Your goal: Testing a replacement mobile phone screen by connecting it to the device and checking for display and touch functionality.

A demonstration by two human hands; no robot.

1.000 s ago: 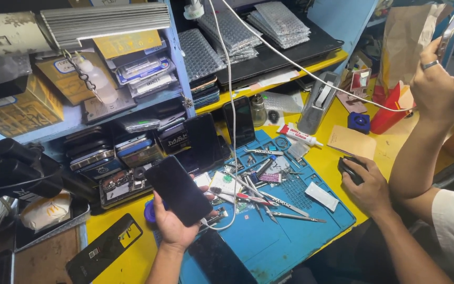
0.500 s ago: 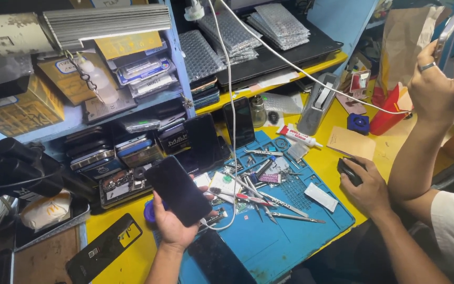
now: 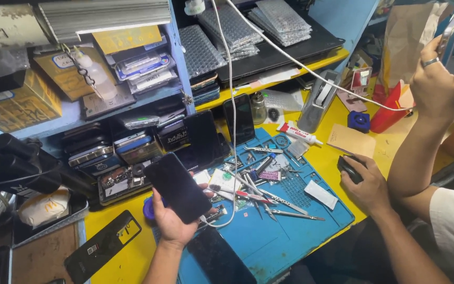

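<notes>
My left hand point(image 3: 173, 220) holds a black phone point(image 3: 177, 186) with a dark screen, tilted over the near left corner of the blue work mat point(image 3: 290, 231). A white cable point(image 3: 231, 131) hangs down beside it. My right hand point(image 3: 366, 184) rests on a black mouse point(image 3: 349, 168) on the yellow bench point(image 3: 390, 150), right of the mat. Tweezers and screwdrivers point(image 3: 269, 197) lie scattered on the mat between my hands. Another person's hand point(image 3: 440, 79) with a ring holds up a phone at the far right, its elbow propped near my right hand.
Blue shelves point(image 3: 179, 68) at the back hold stacked phones, boxes and bubble-wrapped parts. A black phone back cover point(image 3: 101, 247) lies at the left on the bench, a dark screen point(image 3: 222, 260) at the mat's near edge. A tape dispenser point(image 3: 319, 102), glue tube and red carton stand behind.
The other person's raised hand shifted slightly. My hands, the phone and the mouse stay about where they were.
</notes>
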